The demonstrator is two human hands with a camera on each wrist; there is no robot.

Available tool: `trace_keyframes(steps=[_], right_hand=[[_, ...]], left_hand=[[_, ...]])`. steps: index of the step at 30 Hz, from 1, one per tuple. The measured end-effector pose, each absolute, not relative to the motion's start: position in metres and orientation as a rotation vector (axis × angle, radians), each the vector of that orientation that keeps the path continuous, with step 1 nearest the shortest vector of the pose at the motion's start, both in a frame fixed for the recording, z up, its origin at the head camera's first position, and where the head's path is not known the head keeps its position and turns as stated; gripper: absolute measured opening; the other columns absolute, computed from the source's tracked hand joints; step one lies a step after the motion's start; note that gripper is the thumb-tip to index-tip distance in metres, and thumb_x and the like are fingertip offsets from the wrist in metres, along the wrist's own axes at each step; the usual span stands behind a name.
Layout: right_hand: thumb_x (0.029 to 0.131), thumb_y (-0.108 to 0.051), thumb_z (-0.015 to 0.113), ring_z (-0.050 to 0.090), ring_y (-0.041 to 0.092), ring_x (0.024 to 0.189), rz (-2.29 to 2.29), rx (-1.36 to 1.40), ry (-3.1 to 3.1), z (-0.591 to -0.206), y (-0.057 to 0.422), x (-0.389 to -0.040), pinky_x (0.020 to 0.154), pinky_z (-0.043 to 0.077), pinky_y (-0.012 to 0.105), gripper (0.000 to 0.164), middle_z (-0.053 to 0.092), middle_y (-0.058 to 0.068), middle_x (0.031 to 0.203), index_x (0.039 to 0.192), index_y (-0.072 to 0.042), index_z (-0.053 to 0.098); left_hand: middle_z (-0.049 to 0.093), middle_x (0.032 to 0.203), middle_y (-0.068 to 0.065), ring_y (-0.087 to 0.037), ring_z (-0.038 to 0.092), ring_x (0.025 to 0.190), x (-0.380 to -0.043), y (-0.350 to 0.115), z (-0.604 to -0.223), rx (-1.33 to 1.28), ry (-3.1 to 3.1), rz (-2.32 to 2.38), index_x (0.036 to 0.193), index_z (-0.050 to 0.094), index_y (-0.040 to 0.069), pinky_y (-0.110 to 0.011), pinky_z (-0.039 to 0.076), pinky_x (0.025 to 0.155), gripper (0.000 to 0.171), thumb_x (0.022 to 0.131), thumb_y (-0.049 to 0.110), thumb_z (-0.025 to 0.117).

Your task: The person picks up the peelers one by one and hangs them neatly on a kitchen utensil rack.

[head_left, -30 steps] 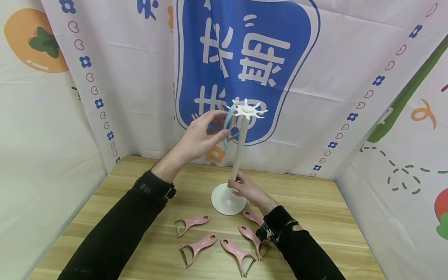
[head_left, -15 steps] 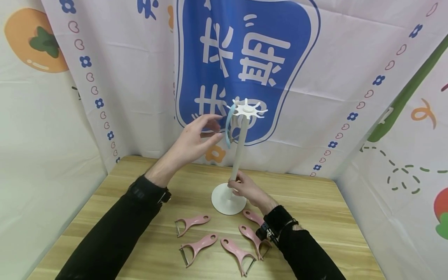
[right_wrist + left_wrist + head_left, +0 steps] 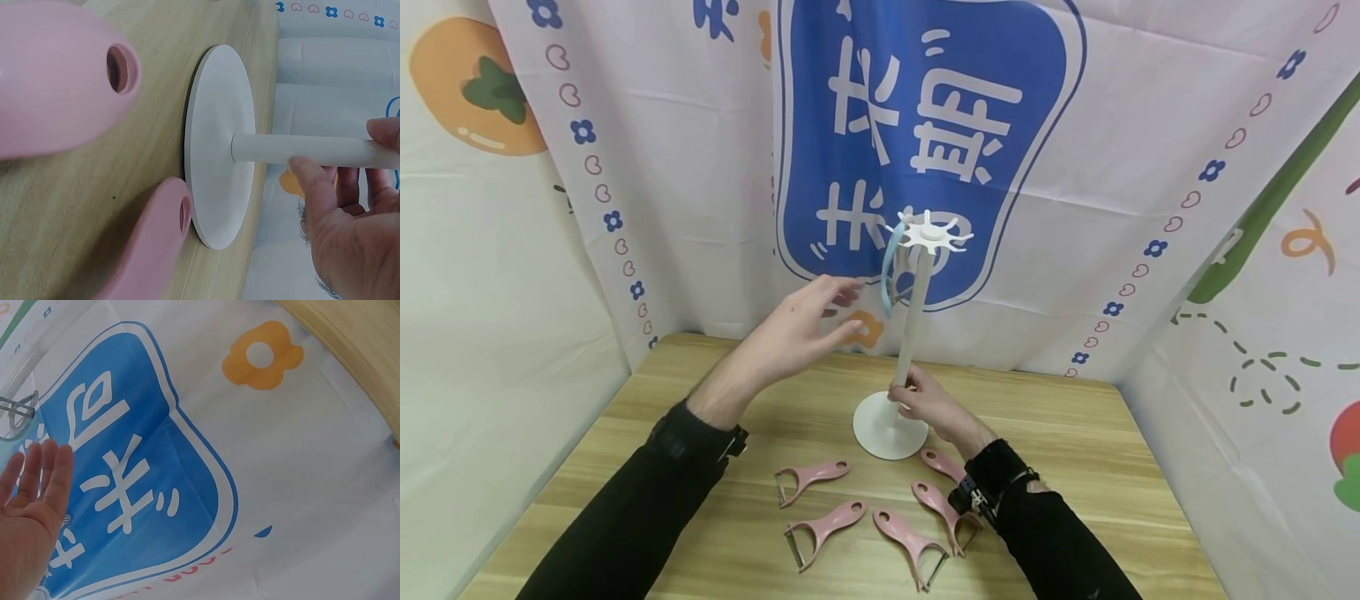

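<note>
A white utensil stand (image 3: 912, 325) with a ring of hooks on top rises from a round base (image 3: 215, 150). From a left-hand hook hangs a light blue peeler (image 3: 889, 271), its metal blade frame (image 3: 17, 412) showing at the left wrist view's edge. My left hand (image 3: 790, 333) is below and left of that peeler, apart from it, fingers extended and holding nothing. Low on the pole, my right hand (image 3: 936, 408) grips the stand between thumb and fingers. Pink peelers lie in front of the base, among them one (image 3: 812, 475) at the left and one (image 3: 910, 546) nearest me.
Beneath everything is a wooden table (image 3: 1045, 450). Another pink peeler (image 3: 831, 529) lies at front left, and two more lie beside my right wrist, partly hidden by it. A printed cloth (image 3: 700, 167) hangs behind the table, with cloth walls on both sides.
My left hand let go of the blue peeler, which stays hanging on the hook, and moved down and to the left. My right hand kept its hold on the pole.
</note>
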State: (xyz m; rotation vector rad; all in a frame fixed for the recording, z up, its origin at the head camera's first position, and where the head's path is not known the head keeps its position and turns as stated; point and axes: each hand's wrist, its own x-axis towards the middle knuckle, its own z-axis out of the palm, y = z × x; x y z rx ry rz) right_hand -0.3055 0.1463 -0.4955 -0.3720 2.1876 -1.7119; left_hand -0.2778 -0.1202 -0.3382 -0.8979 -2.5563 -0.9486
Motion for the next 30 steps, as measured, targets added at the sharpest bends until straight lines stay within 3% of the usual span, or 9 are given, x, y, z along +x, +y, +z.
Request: trace_keyframes(steps=[4, 9, 20, 30], right_hand=[[0.100, -0.019, 0.061, 0.057, 0.037, 0.119, -1.713, -0.369, 2.185, -0.496, 0.146, -0.305, 0.103, 0.051, 0.059, 0.025, 0.055, 0.016, 0.115, 0.120, -0.004, 0.056], [0.100, -0.018, 0.061, 0.058, 0.031, 0.114, -1.704, -0.367, 2.207, -0.496, 0.146, -0.305, 0.101, 0.054, 0.054, 0.025, 0.056, 0.015, 0.115, 0.120, -0.004, 0.056], [0.100, -0.020, 0.062, 0.059, 0.029, 0.116, -1.696, -0.358, 2.202, -0.496, 0.147, -0.306, 0.102, 0.053, 0.055, 0.027, 0.056, 0.015, 0.116, 0.123, -0.006, 0.056], [0.100, -0.021, 0.062, 0.057, 0.038, 0.119, -1.706, -0.360, 2.195, -0.497, 0.147, -0.306, 0.103, 0.052, 0.058, 0.028, 0.055, 0.015, 0.114, 0.122, -0.005, 0.055]], left_hand=[[0.057, 0.140, 0.001, -0.014, 0.057, 0.123, -0.271, -0.122, -0.343, -0.927, -2.583, -0.876, 0.154, 0.046, 0.018, -0.039, 0.053, 0.103, 0.061, 0.101, 0.040, 0.066], [0.059, 0.137, -0.001, -0.017, 0.058, 0.121, -0.264, -0.123, -0.351, -0.948, -2.610, -0.796, 0.150, 0.049, 0.015, -0.038, 0.053, 0.102, 0.056, 0.100, 0.032, 0.069], [0.062, 0.131, -0.001, -0.021, 0.058, 0.122, -0.253, -0.124, -0.372, -1.018, -2.638, -0.715, 0.147, 0.052, 0.013, -0.041, 0.050, 0.105, 0.053, 0.100, 0.034, 0.068], [0.060, 0.140, -0.006, -0.021, 0.054, 0.130, -0.246, -0.124, -0.395, -1.026, -2.696, -0.648, 0.147, 0.053, 0.012, -0.043, 0.046, 0.112, 0.055, 0.100, 0.035, 0.069]])
